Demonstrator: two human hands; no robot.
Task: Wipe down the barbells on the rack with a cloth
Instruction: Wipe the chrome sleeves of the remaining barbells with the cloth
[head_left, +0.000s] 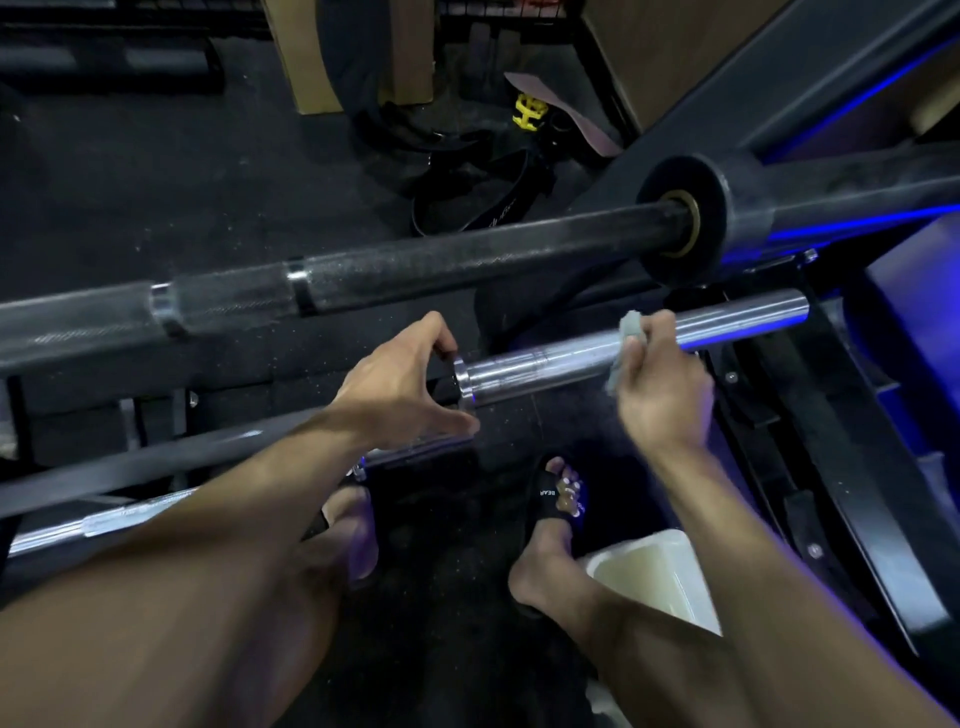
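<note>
View from above of a person standing at a barbell rack. The right hand (662, 384) holds a small grey cloth (626, 353), bunched in curled fingers, pressed against the near side of the chrome sleeve (623, 348) of the middle barbell. This sleeve runs from a collar (464, 378) at centre frame out to its free end at the right. The left hand (400, 389) reaches toward the collar with fingers spread wide and relaxed; the fingertips lie at or just beside the collar, and whether they grip it cannot be told. A black barbell (415, 267) with a large dark end sleeve (691, 218) lies farther away and higher. A third bar (156, 462) and a fourth chrome bar (104, 519) lie nearer, at lower left, partly hidden by the left forearm.

Step in hand, as judged: wiping the chrome sleeve of the middle barbell, with the cloth about midway along it. The next move would call for the cloth to travel along the sleeve, toward either the collar or the free end, while the left hand steadies the bar against turning. The black barbell shows pale dust on its shaft and appears not yet wiped.

Also shown: a white bin (654, 577) on the floor at near right beside the person's sandalled foot (558, 499), and black straps (467, 171) with a yellow clip (530, 111) on the far floor.
</note>
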